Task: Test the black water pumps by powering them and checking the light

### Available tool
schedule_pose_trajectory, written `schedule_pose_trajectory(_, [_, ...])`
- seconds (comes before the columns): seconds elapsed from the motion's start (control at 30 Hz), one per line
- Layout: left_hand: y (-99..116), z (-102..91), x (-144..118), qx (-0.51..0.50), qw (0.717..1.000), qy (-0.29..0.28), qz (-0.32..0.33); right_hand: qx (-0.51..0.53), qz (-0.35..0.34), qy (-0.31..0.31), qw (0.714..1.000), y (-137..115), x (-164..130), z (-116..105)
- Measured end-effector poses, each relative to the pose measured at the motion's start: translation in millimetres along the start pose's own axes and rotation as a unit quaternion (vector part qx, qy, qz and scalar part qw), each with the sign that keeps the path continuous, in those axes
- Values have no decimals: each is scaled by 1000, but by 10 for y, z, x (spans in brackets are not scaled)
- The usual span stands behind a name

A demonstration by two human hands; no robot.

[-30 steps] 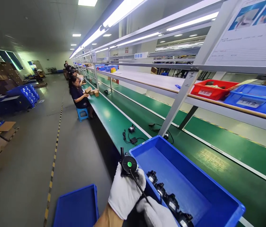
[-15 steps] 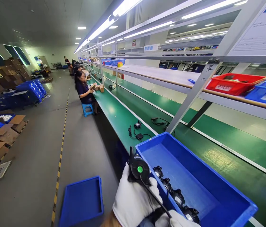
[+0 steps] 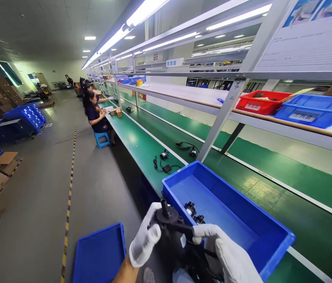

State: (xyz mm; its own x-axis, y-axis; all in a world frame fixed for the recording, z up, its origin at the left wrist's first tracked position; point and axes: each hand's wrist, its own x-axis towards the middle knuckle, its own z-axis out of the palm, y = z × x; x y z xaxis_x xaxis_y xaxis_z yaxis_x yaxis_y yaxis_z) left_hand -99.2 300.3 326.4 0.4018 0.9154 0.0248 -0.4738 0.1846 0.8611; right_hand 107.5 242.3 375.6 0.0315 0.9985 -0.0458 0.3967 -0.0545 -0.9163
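Both of my hands wear white gloves. My left hand [image 3: 145,239] is closed around the side of a black pump [image 3: 168,220], its thumb at the front and its fingers behind. A short pipe stub points up from the pump, and another part sticks out toward the right. On that right-hand part my right hand [image 3: 231,251] closes its fingertips. A dark cable hangs below, partly hidden by the hand. Just beyond my hands stands a long blue bin [image 3: 227,208] with more black pumps [image 3: 193,211] along its near side, some hidden behind my right hand.
The green workbench [image 3: 133,137] carries another pump [image 3: 164,154] with a cable and an adapter [image 3: 166,168]. A metal post [image 3: 221,114] rises behind the bin. Red [image 3: 260,103] and blue trays [image 3: 313,112] stand on the shelf. A blue tray [image 3: 99,251] lies low at left; a seated person [image 3: 96,114] works farther along.
The pump has turned from its round green-marked face to its pipe stub pointing up. My right hand has risen from the bottom edge to the pump. The view has swung right.
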Motion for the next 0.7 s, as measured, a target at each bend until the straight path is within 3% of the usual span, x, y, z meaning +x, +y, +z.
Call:
schedule_pose_trajectory(0.03, [45, 4, -37, 115, 991, 6, 64, 8, -1, -28, 1000, 26, 28, -9])
schedule_pose_trajectory(0.07, [81, 17, -68, 244, 960, 13, 138, 14, -2, -50, 999, 54, 50, -8])
schedule_pose_trajectory(0.13, [124, 54, -111, 447, 853, 33, 266, 25, -2, -76, 997, 105, 75, 8])
schedule_pose_trajectory(0.17, [133, 75, -124, 498, 812, 42, 302, 32, -5, -83, 996, 126, 81, 19])
schedule_pose_trajectory(0.23, [140, 112, -135, 557, 758, 60, 335, 43, -11, -89, 995, 160, 85, 36])
schedule_pose_trajectory(0.33, [155, 152, -122, 596, 719, 74, 349, 30, -33, -82, 996, 195, 102, 41])
schedule_pose_trajectory(0.43, [168, 179, -106, 608, 712, 68, 345, -3, -77, -71, 995, 186, 137, 26])
schedule_pose_trajectory(0.53, [159, 196, -117, 600, 731, 61, 319, -44, -76, -63, 994, 94, 160, -11])
schedule_pose_trajectory(0.63, [161, 189, -153, 566, 775, 45, 275, -30, -17, -63, 997, -31, 173, -58])
schedule_pose_trajectory(0.7, [199, 168, -175, 500, 834, 21, 234, 58, 21, -93, 994, -75, 196, -65])
